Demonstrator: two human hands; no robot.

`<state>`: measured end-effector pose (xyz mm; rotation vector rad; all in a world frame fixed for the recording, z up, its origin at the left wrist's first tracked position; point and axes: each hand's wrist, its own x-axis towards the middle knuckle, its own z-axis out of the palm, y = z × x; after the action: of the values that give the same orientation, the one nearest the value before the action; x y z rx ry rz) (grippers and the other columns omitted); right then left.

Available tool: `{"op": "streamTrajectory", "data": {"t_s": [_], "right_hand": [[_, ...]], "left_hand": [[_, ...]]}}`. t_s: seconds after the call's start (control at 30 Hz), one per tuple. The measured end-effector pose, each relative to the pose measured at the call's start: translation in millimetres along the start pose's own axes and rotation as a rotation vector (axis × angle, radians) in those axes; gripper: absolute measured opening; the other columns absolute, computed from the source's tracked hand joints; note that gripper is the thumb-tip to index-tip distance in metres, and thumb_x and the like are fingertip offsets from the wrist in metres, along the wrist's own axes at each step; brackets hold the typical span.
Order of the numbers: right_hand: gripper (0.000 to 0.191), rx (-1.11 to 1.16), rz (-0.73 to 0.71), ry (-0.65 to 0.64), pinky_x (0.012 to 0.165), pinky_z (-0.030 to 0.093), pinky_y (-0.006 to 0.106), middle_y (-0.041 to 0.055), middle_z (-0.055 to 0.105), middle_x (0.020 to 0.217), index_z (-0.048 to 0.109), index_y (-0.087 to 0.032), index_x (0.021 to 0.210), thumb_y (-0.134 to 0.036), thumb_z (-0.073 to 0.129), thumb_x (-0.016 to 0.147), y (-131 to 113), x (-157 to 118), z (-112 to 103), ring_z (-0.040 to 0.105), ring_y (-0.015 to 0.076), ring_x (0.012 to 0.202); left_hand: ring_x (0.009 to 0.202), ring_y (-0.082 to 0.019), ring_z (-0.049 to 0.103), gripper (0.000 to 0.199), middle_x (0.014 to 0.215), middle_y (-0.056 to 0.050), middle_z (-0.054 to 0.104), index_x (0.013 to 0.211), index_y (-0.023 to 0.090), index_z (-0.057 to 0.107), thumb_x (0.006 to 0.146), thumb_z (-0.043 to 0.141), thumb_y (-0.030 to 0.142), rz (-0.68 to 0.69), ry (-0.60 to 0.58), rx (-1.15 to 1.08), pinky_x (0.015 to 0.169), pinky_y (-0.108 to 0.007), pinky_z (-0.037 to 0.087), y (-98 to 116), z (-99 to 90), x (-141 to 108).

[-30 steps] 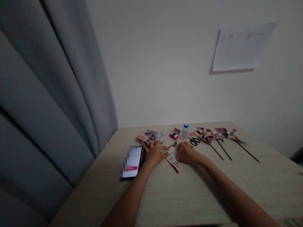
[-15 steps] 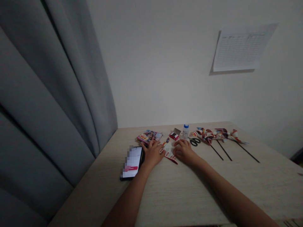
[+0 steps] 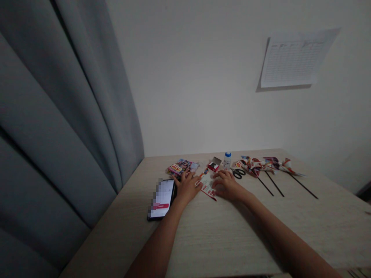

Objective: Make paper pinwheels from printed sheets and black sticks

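Note:
A printed leaflet [image 3: 206,184], white with red and coloured patches, lies between my two hands on the table. My left hand [image 3: 187,188] rests flat with its fingers spread, touching the leaflet's left edge. On the opposite side my right hand [image 3: 228,186] lies over the leaflet's right edge, its fingers apart and slightly bent. Left of my left wrist is a phone [image 3: 160,200] with a lit screen. Just beyond my left fingertips sits a stack of colourful printed sheets [image 3: 183,166].
Behind the leaflet stand a small open red box [image 3: 214,165] and a clear bottle with a blue cap [image 3: 227,161]. Scissors [image 3: 239,173] lie beside them. Several folded paper pinwheels [image 3: 255,166] on dark sticks are at the right. A grey curtain [image 3: 72,116] borders the left side.
My right hand's fingers have loosened and spread a little on the leaflet, whose near corner has shifted slightly left and flattened. My left hand has barely moved.

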<state>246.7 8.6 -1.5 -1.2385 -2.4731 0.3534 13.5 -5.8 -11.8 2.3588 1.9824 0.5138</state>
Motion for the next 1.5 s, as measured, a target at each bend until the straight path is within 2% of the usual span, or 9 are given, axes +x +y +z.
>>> {"op": "streamTrajectory", "data": {"t_s": [0.17, 0.6, 0.8, 0.9, 1.0, 1.1, 1.5], "right_hand": [[0.031, 0.031, 0.006, -0.032, 0.117, 0.020, 0.059, 0.0073, 0.056, 0.138, 0.075, -0.030, 0.103, -0.037, 0.080, 0.074, 1, -3, 0, 0.034, 0.0326, 0.139], [0.060, 0.058, 0.026, -0.112, 0.118, 0.015, 0.062, 0.0092, 0.053, 0.144, 0.072, -0.031, 0.116, -0.048, 0.089, 0.060, 5, -8, -3, 0.032, 0.0356, 0.142], [0.056, 0.064, 0.020, -0.090, 0.118, 0.014, 0.062, 0.0078, 0.055, 0.141, 0.072, -0.034, 0.114, -0.053, 0.087, 0.063, 4, -12, -5, 0.031, 0.0353, 0.142], [0.037, 0.075, 0.007, -0.032, 0.116, 0.020, 0.058, 0.0073, 0.058, 0.137, 0.076, -0.033, 0.108, -0.054, 0.076, 0.078, 3, -12, -5, 0.034, 0.0332, 0.140], [0.023, 0.054, -0.007, 0.036, 0.115, 0.023, 0.056, 0.0069, 0.060, 0.133, 0.078, -0.031, 0.101, -0.047, 0.065, 0.089, 2, -8, 0, 0.038, 0.0310, 0.136], [0.022, 0.007, 0.007, 0.125, 0.114, 0.025, 0.055, 0.0081, 0.061, 0.131, 0.077, -0.029, 0.102, -0.042, 0.064, 0.091, 2, -2, 8, 0.041, 0.0300, 0.132], [0.015, -0.172, 0.070, 0.252, 0.114, 0.023, 0.059, 0.0095, 0.060, 0.131, 0.076, -0.027, 0.097, -0.034, 0.064, 0.091, 8, 14, 27, 0.039, 0.0327, 0.130]], "left_hand": [[0.144, -0.039, 0.026, 0.033, 0.153, 0.002, 0.049, 0.123, 0.043, 0.067, 0.093, 0.055, 0.053, -0.012, -0.031, 0.002, 0.107, -0.082, -0.006, 0, -2.1, 0], [0.145, -0.039, 0.025, 0.033, 0.153, 0.002, 0.049, 0.122, 0.043, 0.067, 0.094, 0.054, 0.052, -0.008, -0.025, 0.001, 0.106, -0.083, -0.005, -1, -0.3, 1], [0.144, -0.039, 0.026, 0.033, 0.152, 0.002, 0.050, 0.121, 0.043, 0.067, 0.093, 0.054, 0.054, -0.010, -0.018, -0.015, 0.106, -0.083, -0.007, -3, 2.6, 1], [0.144, -0.040, 0.027, 0.033, 0.152, 0.002, 0.050, 0.123, 0.044, 0.067, 0.093, 0.054, 0.053, -0.010, -0.015, -0.015, 0.106, -0.083, -0.006, -4, 3.8, 2], [0.144, -0.040, 0.027, 0.033, 0.152, 0.002, 0.050, 0.122, 0.045, 0.067, 0.093, 0.054, 0.053, -0.008, -0.014, -0.019, 0.106, -0.083, -0.006, -4, 3.7, 1], [0.144, -0.040, 0.026, 0.033, 0.152, 0.002, 0.050, 0.122, 0.045, 0.068, 0.093, 0.054, 0.053, -0.006, -0.017, -0.030, 0.106, -0.082, -0.006, -4, 2.6, 1], [0.144, -0.039, 0.027, 0.032, 0.152, 0.003, 0.050, 0.122, 0.049, 0.068, 0.093, 0.055, 0.053, 0.011, -0.022, -0.057, 0.109, -0.079, -0.005, 0, 1.3, -1]]}}
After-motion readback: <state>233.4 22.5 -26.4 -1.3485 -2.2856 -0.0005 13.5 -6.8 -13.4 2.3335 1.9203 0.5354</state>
